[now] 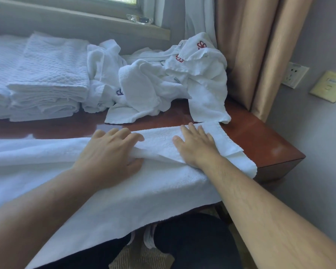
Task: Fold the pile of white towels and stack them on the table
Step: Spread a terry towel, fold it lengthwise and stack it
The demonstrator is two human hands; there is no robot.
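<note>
Red-brown tabletop (260, 140): white towel (105, 187) spread along near edge. Left hand (109, 156) pinches a fold; right hand (196, 146) flat, fingers (190, 131) straight, pressing.

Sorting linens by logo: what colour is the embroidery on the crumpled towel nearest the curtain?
Red, on the crumpled towel, seen in the head view.

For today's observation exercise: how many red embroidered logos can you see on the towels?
2. One red logo is on the topmost towel of the unfolded pile, near the curtain; the other red logo sits just below and left of it. Others may be hidden in folds.
</note>
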